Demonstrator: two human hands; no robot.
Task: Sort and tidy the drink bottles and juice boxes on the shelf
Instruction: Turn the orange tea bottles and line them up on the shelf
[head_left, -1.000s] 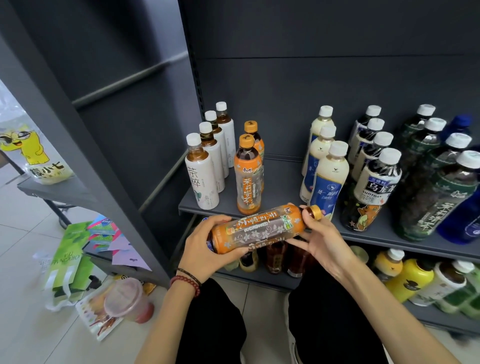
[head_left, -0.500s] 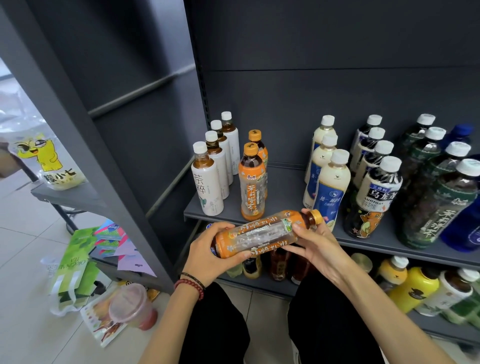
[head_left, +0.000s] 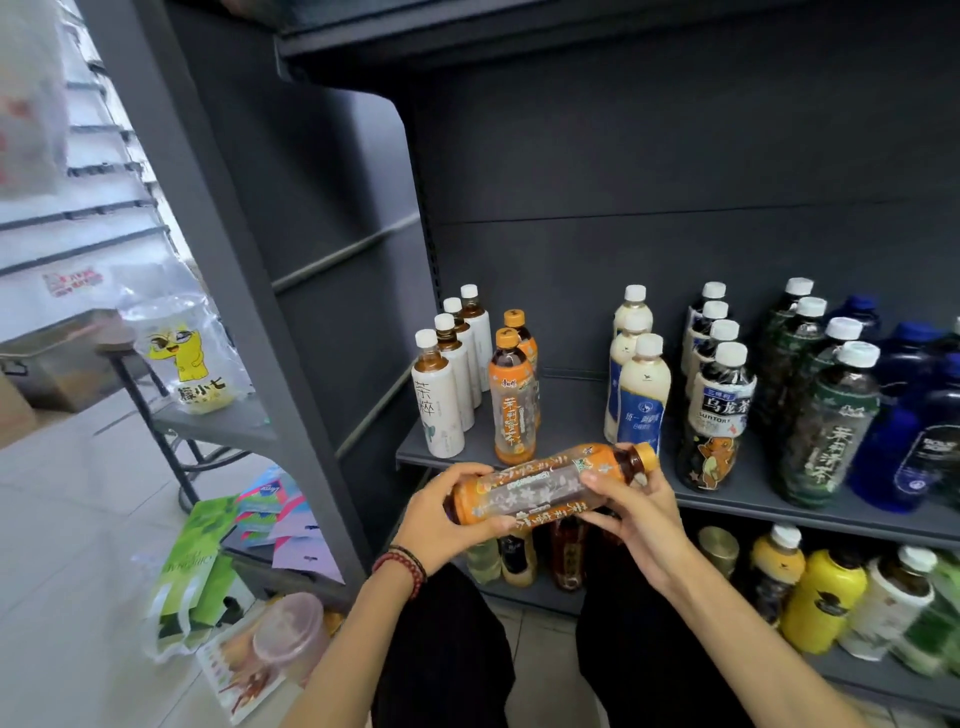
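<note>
Over the knees, both hands hold an orange-label tea bottle (head_left: 540, 486) sideways, cap toward 2 o'clock, just before the front edge of the shelf (head_left: 571, 415). The left hand (head_left: 441, 519) curls its fingers round the base, and the right hand (head_left: 641, 519) wraps its fingers round the shoulder. At 8 o'clock, green packets (head_left: 192, 571) and a lidded plastic cup (head_left: 291, 629) lie on the floor. Behind, at 12, stand two matching orange-capped bottles (head_left: 511, 405), with white-label bottles (head_left: 439, 410) at 11 and milk-tea bottles (head_left: 641, 400) at 1. Toward 3 are a bottle reading "SUNTORY" (head_left: 719, 415), green-label teas (head_left: 836, 421) and blue bottles (head_left: 914, 415).
</note>
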